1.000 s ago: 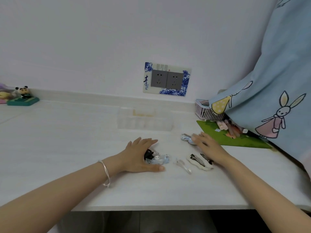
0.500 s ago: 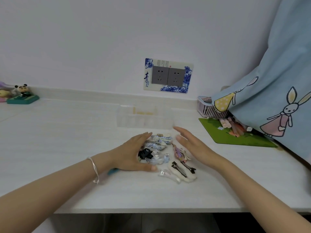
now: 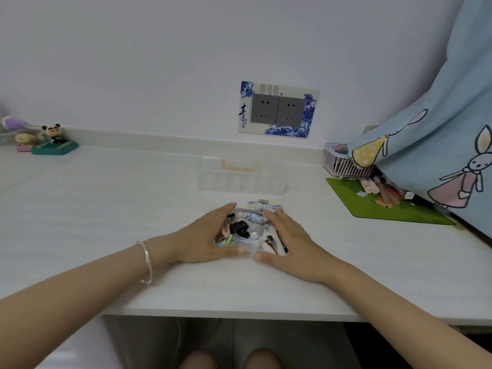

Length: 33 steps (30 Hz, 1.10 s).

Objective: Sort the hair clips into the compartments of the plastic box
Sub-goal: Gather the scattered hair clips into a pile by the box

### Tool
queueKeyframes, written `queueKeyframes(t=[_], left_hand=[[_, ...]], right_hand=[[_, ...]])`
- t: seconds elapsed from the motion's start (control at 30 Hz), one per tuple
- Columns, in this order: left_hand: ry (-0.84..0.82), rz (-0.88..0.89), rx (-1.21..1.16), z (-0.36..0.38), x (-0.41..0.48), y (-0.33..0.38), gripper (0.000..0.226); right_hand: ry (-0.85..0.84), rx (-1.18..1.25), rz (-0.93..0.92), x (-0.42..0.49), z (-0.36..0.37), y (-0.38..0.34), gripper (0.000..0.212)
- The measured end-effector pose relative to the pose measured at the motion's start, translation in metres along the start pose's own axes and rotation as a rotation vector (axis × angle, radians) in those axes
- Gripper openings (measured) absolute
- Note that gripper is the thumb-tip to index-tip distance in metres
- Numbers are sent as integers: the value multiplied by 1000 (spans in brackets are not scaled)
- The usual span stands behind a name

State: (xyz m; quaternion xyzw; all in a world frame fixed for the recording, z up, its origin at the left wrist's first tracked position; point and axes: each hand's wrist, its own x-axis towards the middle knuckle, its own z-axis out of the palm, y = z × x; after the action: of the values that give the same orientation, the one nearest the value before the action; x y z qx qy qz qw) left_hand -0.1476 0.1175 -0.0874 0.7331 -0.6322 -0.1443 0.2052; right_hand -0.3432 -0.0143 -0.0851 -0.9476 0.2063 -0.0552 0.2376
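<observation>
Fingers (image 3: 277,222) of both hands cup hair clips (image 3: 246,230) on table (image 3: 106,209).

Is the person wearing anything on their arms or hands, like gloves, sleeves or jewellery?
No gloves and no sleeves in view: both forearms are bare. The left hand has a thin silver-coloured bangle at its wrist. The right hand and its wrist show no ring, watch or band.

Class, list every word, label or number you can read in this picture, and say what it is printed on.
"青": large blue brush character on the decorative socket frame on the wall.
Smaller blue characters below it on the same frame: too small to read.
Columns of fine print along the frame's top: too blurred to read.
The plastic box, the hair clips and the green mat show no readable text.
</observation>
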Motion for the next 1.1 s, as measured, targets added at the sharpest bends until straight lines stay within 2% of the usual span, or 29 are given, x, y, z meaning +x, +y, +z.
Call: queueKeyframes(t=[0.07,0.13,0.2,0.3,0.43,0.53,0.63,0.67,0.73,0.8,0.87,0.97,1.1], left_hand=[[50,34,0,4,3,3,117],[79,61,-11,6,2,2,119],[74,58,-16,4,1,-1,121],[40,34,-13,2,-1,-2,125],[45,39,-27,1,1,-6,127],[121,78,-10,-6,4,-14,112],[272,89,38,-21,16,-23,95],[317,77,51,-27,22,-25,92],[364,44,103,-36,38,-30,90],[368,5,171,-42,55,-36,92],[354,-42,201,-45,70,-42,95],[322,-96,184,-44,83,-47,95],[329,-97,129,-44,86,-49,101]], right_hand=[[3,15,-35,5,4,-7,96],[86,63,-42,13,2,-4,84],[182,190,14,27,-4,4,77],[210,308,92,52,-12,10,78],[125,313,58,71,-4,8,76],[86,269,4,66,5,4,66],[22,291,-60,57,7,1,60],[30,306,-75,56,3,0,58],[148,323,-88,63,-9,4,55],[294,332,-70,79,-26,12,63],[358,305,-29,97,-41,20,68],[349,255,49,120,-50,35,57],[286,260,77,128,-45,43,53]])
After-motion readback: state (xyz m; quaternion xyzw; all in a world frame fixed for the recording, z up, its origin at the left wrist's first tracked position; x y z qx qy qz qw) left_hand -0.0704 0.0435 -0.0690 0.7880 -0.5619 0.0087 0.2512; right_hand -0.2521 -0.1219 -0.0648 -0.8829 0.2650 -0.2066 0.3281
